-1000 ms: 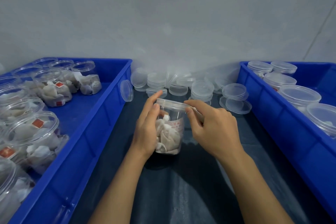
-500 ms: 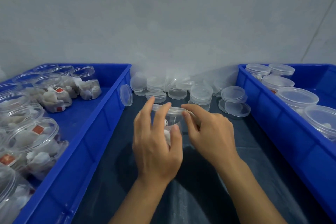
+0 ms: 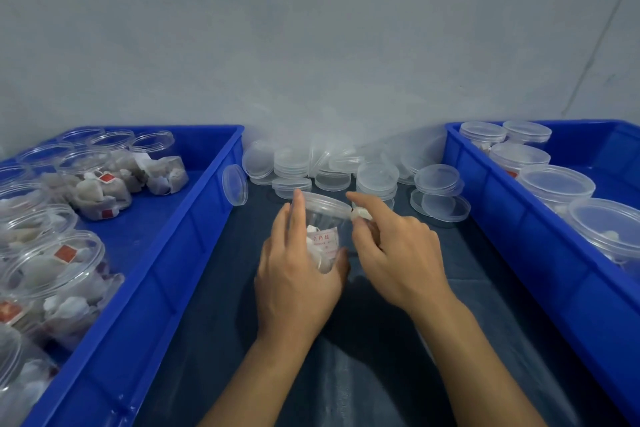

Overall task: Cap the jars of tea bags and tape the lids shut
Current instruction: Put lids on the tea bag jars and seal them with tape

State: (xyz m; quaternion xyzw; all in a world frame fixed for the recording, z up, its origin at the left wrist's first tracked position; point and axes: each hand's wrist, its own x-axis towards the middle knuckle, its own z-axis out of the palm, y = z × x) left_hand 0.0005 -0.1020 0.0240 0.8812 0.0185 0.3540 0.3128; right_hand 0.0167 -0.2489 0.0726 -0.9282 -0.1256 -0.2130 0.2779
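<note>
Between two blue bins [image 3: 194,229], left hand [image 3: 298,281] grips clear capped jar [image 3: 323,218] — right hand's [image 3: 398,260] fingers pinch something white at its lid

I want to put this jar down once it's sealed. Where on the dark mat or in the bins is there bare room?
Free: the dark mat between the right hand and the right bin; the mat between the left hand and the left bin; that bin's bare floor by its inner wall. Crowded: loose lids along the wall.
</note>
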